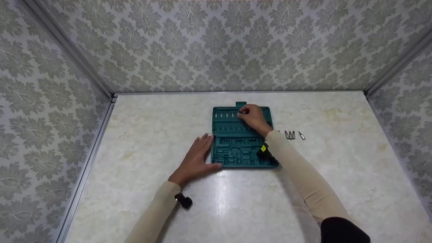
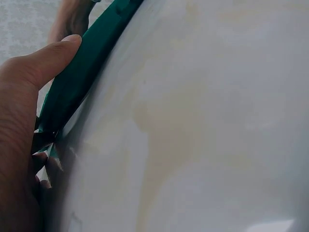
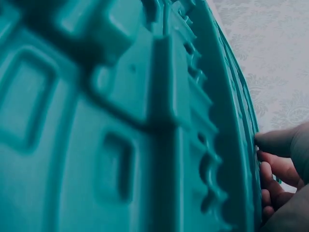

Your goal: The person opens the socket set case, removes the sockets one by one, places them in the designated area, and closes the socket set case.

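Note:
A green moulded tool case (image 1: 241, 166) lies open flat on the table, its hinged half away from me. My left hand (image 1: 196, 160) rests at its near left corner, thumb on the front edge, straightish fingers along the left side. In the left wrist view that thumb (image 2: 67, 48) touches the green edge. My right hand (image 1: 253, 116) is over the far half, thumb and fingertips pinched at the top row of slots, on what seems a small screwdriver bit, mostly hidden. Several silver bits (image 1: 226, 115) stand in slots left of it. The right wrist view shows the curled fingers (image 3: 277, 166) at the case's far side.
Several loose metal bits (image 1: 290, 135) lie on the table right of the case, with a single bit (image 1: 302, 135) farther right. The marbled table (image 1: 152, 135) meets patterned walls (image 1: 216, 44) at the back and sides. My right forearm crosses the case's right edge.

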Demonstrator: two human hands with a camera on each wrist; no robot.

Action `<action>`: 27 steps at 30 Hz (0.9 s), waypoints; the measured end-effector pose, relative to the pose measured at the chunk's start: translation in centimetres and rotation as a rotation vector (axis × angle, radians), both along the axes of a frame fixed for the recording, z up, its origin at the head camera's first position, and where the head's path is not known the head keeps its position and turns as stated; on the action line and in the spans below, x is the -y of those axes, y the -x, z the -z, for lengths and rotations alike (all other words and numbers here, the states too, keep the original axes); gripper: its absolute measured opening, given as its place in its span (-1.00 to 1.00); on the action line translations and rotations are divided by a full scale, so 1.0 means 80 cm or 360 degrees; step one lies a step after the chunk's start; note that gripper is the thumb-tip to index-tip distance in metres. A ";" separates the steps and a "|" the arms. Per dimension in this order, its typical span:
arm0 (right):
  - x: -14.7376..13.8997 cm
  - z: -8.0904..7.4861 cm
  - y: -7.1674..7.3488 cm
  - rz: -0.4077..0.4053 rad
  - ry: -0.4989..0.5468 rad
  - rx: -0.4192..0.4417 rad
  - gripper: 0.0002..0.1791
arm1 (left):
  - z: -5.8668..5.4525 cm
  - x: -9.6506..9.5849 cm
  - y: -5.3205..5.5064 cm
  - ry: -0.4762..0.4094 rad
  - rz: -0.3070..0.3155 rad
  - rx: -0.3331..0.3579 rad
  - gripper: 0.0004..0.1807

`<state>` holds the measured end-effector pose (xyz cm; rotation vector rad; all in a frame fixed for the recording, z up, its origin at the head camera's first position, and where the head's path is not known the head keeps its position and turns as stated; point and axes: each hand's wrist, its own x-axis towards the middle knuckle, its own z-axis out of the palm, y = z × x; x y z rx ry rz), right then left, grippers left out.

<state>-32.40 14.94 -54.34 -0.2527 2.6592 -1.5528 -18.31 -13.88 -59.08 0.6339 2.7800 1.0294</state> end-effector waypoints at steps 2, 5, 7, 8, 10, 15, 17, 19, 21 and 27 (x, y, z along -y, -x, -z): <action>0.002 0.000 0.000 0.0037 0.0051 -0.0025 -0.79 | 0.000 0.000 0.000 -0.0008 0.0000 -0.0007 0.32; 0.002 -0.001 0.001 0.0116 0.0212 -0.0060 -0.80 | 0.001 0.001 0.001 -0.0013 0.0012 -0.0028 0.32; 0.000 -0.004 0.001 0.0148 0.0320 -0.0086 -0.80 | 0.001 0.001 0.002 -0.0012 0.0022 -0.0038 0.32; -0.002 -0.006 0.000 0.0158 0.0366 -0.0089 -0.80 | 0.001 0.001 0.002 -0.0010 0.0027 -0.0039 0.33; -0.006 -0.012 -0.003 0.0167 0.0398 -0.0092 -0.79 | 0.001 0.000 0.002 0.0003 0.0038 -0.0044 0.33; -0.020 -0.031 -0.014 0.0124 0.0362 -0.0074 -0.73 | -0.002 -0.001 0.001 0.0013 0.0033 -0.0031 0.33; -0.028 -0.037 -0.019 0.0098 0.0361 -0.0077 -0.73 | -0.003 -0.001 0.000 0.0013 0.0025 -0.0024 0.33; -0.037 -0.042 -0.025 0.0079 0.0359 -0.0088 -0.73 | -0.003 -0.001 0.000 0.0013 0.0015 -0.0018 0.33; -0.047 -0.046 -0.031 0.0076 0.0347 -0.0103 -0.73 | -0.003 0.000 -0.001 0.0016 0.0006 -0.0011 0.33; -0.086 -0.047 -0.049 0.0132 0.0310 -0.0120 -0.71 | -0.002 0.000 -0.002 -0.0011 0.0013 -0.0010 0.33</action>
